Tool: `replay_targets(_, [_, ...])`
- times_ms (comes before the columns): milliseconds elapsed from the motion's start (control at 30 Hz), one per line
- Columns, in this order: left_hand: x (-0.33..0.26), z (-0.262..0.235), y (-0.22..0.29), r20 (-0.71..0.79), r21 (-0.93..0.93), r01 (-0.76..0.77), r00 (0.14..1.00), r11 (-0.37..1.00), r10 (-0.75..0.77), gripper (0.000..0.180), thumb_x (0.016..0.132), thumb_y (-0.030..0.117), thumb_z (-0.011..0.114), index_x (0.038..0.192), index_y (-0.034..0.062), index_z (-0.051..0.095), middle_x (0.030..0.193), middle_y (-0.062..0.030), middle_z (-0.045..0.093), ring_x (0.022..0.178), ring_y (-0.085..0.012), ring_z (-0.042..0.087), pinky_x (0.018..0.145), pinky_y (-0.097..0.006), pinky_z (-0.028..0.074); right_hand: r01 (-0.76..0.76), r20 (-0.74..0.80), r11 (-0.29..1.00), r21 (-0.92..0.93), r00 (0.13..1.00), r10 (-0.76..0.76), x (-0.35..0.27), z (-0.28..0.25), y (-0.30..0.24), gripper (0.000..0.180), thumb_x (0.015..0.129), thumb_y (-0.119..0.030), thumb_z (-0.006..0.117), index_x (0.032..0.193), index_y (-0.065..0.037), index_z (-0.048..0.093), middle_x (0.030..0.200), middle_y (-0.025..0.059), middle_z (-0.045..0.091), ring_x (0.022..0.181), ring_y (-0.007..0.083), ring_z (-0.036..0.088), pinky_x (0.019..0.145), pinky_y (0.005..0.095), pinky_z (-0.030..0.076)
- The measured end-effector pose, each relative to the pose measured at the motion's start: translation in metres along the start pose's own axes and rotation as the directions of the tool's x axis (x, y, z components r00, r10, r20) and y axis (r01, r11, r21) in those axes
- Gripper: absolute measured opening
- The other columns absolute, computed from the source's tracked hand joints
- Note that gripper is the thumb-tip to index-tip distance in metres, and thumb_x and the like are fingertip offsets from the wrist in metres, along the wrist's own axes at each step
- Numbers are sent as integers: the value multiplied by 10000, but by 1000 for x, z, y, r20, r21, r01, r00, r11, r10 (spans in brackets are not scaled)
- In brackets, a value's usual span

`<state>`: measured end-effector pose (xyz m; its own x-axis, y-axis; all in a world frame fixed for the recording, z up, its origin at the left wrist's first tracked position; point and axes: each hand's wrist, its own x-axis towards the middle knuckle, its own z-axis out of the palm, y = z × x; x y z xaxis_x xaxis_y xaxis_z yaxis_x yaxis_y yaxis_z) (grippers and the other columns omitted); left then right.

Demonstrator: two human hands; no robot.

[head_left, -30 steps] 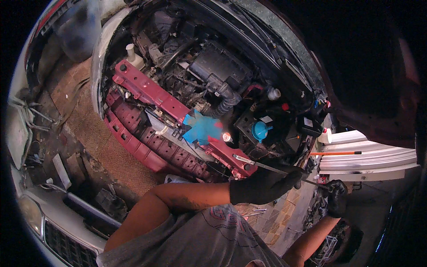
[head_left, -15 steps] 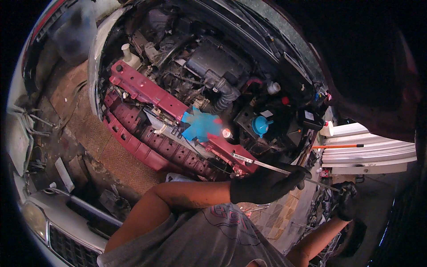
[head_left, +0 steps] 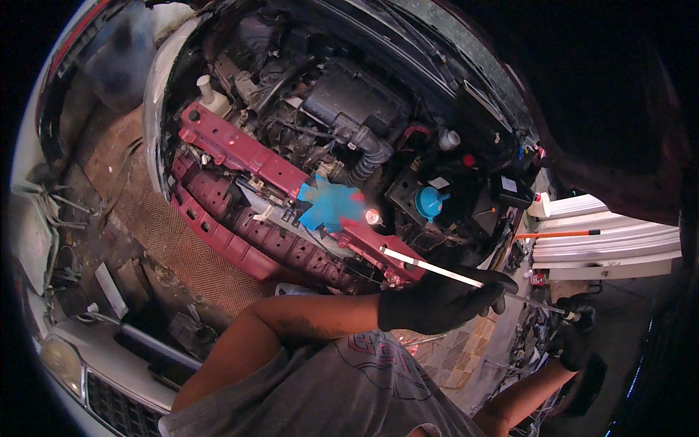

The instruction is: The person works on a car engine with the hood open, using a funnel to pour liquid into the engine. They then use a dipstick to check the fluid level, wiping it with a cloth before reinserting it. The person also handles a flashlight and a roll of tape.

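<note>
The long slim bar point(head_left: 451, 274) lay toward four o'clock in the view, its long axis slanting so that its pale flat end pointed between nine and ten o'clock, over the red crossbeam point(head_left: 251, 154), and its thin end between three and four. The dark-gloved left hand point(head_left: 445, 297) was curled round its middle. The right hand point(head_left: 573, 342) was at the thin end, too dim to tell how closed. From the pale tip, a blue funnel point(head_left: 429, 203) stood between one and two o'clock.

R hand point(head_left: 575, 336) now farther from L hand point(head_left: 459, 297), metal strip point(head_left: 445, 272) brighter vs before
</note>
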<state>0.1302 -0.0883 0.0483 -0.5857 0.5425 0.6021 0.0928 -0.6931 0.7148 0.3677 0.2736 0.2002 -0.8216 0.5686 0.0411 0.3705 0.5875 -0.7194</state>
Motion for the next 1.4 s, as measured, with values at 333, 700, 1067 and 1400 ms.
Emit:
replay_targets(333, [6,4,-8,-22,176,-170,984,970,177,228,1030,120,502,1198,12,614,796,-46,674,709,-129,663,682,-311,518,303,43,946,115,950,-309,-1,59,-67,343,740,57,708,1037,-56,578,1088,72,599,1043,193,577,942,359,460])
replay_targets(700, [-4,-43,-42,117,249,60,989,967,-91,365,967,262,623,1233,19,568,1182,-209,607,1089,-351,587,876,-413,510,280,208,911,-303,952,-224,-8,85,-66,295,818,-139,708,1085,-16,692,897,43,653,838,159,594,730,308,473])
replay_targets(1067, [-112,-257,-148,-91,993,115,923,41,-375,701,869,475,657,1440,124,451,1351,-163,534,1234,-332,530,1057,-530,384,-38,389,962,269,918,-73,8,204,-6,394,992,-312,571,1190,21,640,708,28,603,589,94,548,535,249,426])
replay_targets(1400, [-68,-62,-168,-603,204,452,756,868,-253,573,1054,485,396,1369,22,515,1160,-59,587,934,-190,577,819,-392,517,349,121,935,57,928,-353,-16,377,-13,280,939,-160,603,1166,-5,657,970,147,697,877,256,682,781,367,533])
